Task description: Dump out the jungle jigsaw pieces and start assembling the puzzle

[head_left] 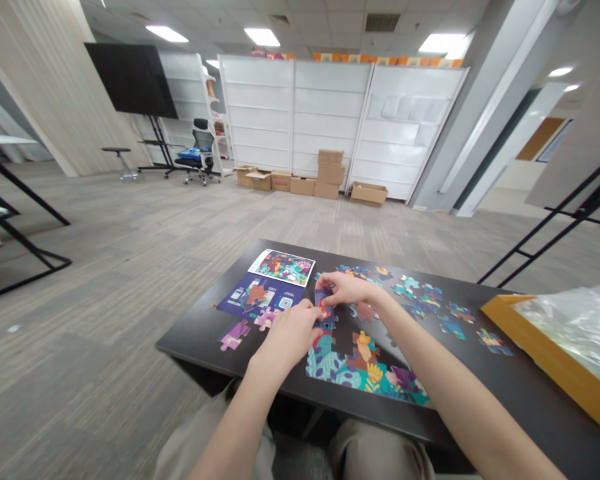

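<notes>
A partly joined jigsaw puzzle [330, 365] lies at the near edge of the black table, its colourful plants running along the bottom. From its left side a strip of dark blue puzzle pieces [326, 311] with a red patch extends away from me. My right hand [349, 289] bends over the far end of this strip, fingers closed on a puzzle piece. Lower down, my left hand [293, 331] has its fingers curled against the strip's left edge and nearer pieces. The fingers partly cover the strip. Loose pink puzzle pieces [266, 319] lie left of my left hand.
A picture card [283, 267] and a purple leaflet [225, 305] lie at the table's left, with a brown puzzle piece [256, 294] on the leaflet. Several loose pieces [451, 327] spread across the right. A yellow box [540, 347] holding clear plastic stands at the right end.
</notes>
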`<state>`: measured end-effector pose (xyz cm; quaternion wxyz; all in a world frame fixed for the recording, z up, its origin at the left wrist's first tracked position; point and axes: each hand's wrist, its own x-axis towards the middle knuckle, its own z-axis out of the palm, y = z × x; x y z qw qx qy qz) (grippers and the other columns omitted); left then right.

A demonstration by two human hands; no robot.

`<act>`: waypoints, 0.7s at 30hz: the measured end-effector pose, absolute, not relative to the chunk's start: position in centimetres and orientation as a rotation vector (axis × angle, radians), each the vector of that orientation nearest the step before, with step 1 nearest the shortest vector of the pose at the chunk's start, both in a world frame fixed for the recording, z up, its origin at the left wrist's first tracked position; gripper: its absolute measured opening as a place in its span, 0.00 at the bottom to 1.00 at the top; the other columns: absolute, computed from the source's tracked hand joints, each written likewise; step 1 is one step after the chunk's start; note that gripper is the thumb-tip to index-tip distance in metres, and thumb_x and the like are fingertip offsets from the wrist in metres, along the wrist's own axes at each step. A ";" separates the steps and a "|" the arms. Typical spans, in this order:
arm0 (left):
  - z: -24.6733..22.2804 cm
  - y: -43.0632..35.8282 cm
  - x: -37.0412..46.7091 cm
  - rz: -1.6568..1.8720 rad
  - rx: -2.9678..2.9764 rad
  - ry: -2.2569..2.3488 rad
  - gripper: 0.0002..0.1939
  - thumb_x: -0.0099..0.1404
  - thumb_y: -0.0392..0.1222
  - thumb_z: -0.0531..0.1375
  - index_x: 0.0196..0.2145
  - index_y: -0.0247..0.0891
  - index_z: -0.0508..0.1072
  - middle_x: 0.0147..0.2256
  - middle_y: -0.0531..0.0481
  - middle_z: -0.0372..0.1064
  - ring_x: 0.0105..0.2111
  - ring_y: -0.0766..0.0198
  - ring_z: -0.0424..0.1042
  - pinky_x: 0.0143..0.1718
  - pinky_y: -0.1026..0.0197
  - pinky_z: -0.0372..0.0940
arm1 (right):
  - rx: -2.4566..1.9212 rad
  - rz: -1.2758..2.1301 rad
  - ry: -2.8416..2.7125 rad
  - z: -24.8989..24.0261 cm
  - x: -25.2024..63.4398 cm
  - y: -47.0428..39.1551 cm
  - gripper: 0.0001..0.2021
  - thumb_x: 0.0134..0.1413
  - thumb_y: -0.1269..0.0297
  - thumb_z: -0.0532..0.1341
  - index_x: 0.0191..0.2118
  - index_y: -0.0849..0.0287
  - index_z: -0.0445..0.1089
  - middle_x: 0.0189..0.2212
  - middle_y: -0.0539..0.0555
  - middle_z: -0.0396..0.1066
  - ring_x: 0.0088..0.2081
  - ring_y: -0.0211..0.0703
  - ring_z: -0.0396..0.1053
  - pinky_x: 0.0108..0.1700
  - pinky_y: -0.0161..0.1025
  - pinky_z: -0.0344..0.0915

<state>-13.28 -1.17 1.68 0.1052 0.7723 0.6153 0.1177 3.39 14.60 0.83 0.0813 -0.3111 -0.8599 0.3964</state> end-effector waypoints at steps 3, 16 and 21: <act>1.7 -1.2 -13.1 0.322 2.305 1.837 0.10 0.68 0.43 0.64 0.47 0.43 0.77 0.47 0.47 0.74 0.43 0.55 0.78 0.43 0.58 0.70 | -0.946 1.041 -2.588 0.9 3.2 14.5 0.17 0.46 0.69 0.70 0.45 0.59 0.72 0.40 0.52 0.74 0.41 0.43 0.71 0.41 0.37 0.68; 1.3 -1.1 -12.2 0.221 2.394 1.909 0.14 0.74 0.36 0.51 0.48 0.41 0.76 0.45 0.42 0.73 0.44 0.55 0.76 0.42 0.56 0.70 | -1.010 0.781 -2.749 1.0 3.3 14.6 0.20 0.47 0.65 0.71 0.48 0.59 0.72 0.45 0.56 0.75 0.45 0.48 0.72 0.47 0.41 0.67; 1.2 -1.0 -12.2 0.197 2.390 1.934 0.14 0.74 0.35 0.50 0.47 0.40 0.76 0.45 0.42 0.73 0.44 0.55 0.75 0.43 0.56 0.70 | -1.041 0.794 -2.819 1.1 3.7 14.8 0.29 0.42 0.57 0.75 0.52 0.59 0.72 0.43 0.56 0.75 0.40 0.48 0.72 0.41 0.40 0.68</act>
